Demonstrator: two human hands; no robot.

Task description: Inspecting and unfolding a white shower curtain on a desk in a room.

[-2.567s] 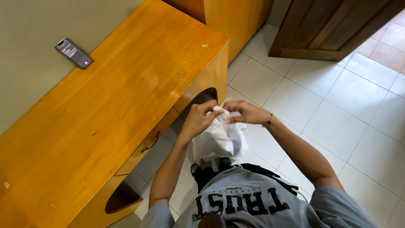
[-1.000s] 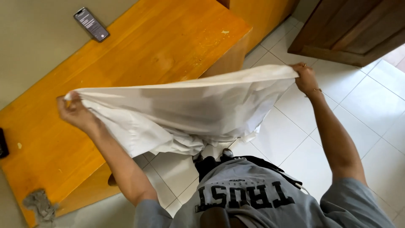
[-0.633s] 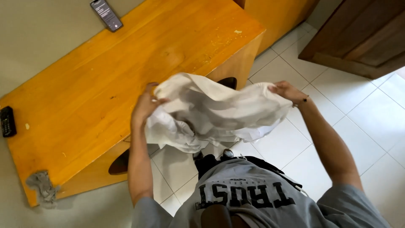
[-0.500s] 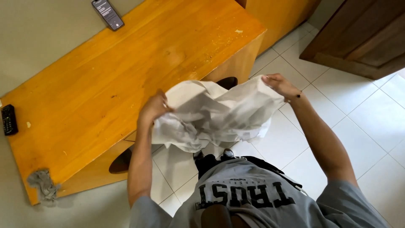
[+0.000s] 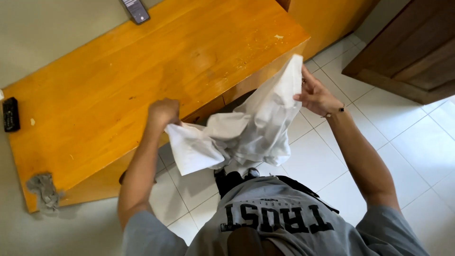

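A person stands by a long wooden table and holds a white cloth up in the air, over the tiled floor and just in front of the table's edge. The left hand is closed tight on one end of the cloth, down low by the table. The right hand pinches the other end up higher, with the fingers around the edge. The cloth hangs all crumpled between the two hands (it droops in the middle). On the table lie a phone at the far side and a small black thing at the left end. A grey rag sits on the near corner.
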